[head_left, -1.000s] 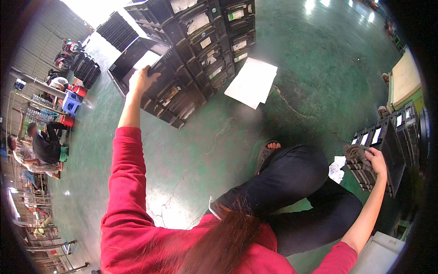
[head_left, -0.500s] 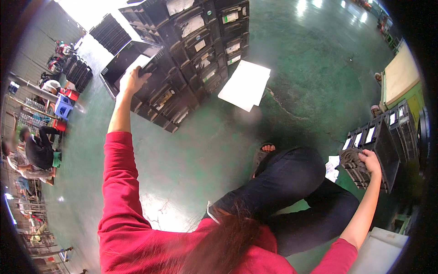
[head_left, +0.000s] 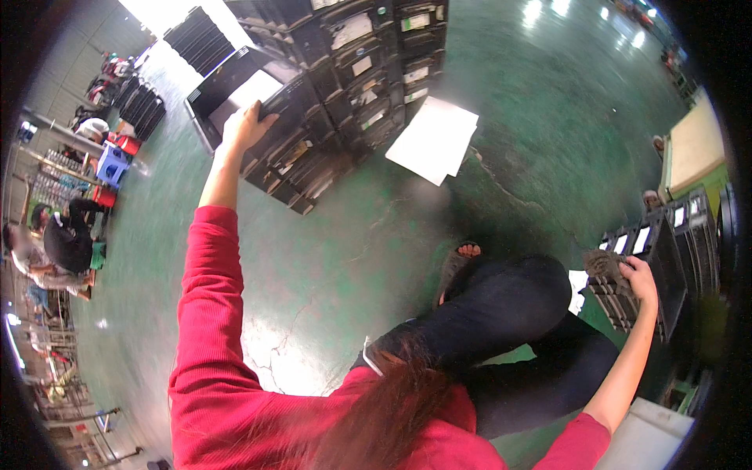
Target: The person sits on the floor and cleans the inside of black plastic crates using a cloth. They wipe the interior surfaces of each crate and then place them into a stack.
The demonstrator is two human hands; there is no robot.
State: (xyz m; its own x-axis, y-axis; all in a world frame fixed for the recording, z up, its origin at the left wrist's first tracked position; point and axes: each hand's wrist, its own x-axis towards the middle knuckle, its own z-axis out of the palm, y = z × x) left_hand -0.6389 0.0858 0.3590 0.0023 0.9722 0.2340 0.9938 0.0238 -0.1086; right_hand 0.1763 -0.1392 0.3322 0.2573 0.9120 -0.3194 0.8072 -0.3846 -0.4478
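Note:
My left hand [head_left: 247, 125] reaches far out and grips the rim of the top black crate [head_left: 235, 82], which has a white sheet inside and sits on a stack of black plastic crates [head_left: 345, 70]. My right hand [head_left: 638, 278] is out to the right, shut on a small dark flat part [head_left: 605, 265] held over a black crate [head_left: 658, 266] with white labels. I am crouched on the green floor, my dark trousers [head_left: 509, 313] and one sandalled foot [head_left: 462, 262] below me.
White paper sheets [head_left: 435, 141] lie on the green floor beside the stack. More black crates [head_left: 196, 35] stand at the back left. A person in dark clothes [head_left: 66, 239] sits at the far left near blue and red stools [head_left: 113, 160]. A pale box [head_left: 646, 435] is at lower right.
My left hand has stayed on the top crate's rim while the view shifted, bringing the stack closer. My right hand has lifted slightly with the dark part.

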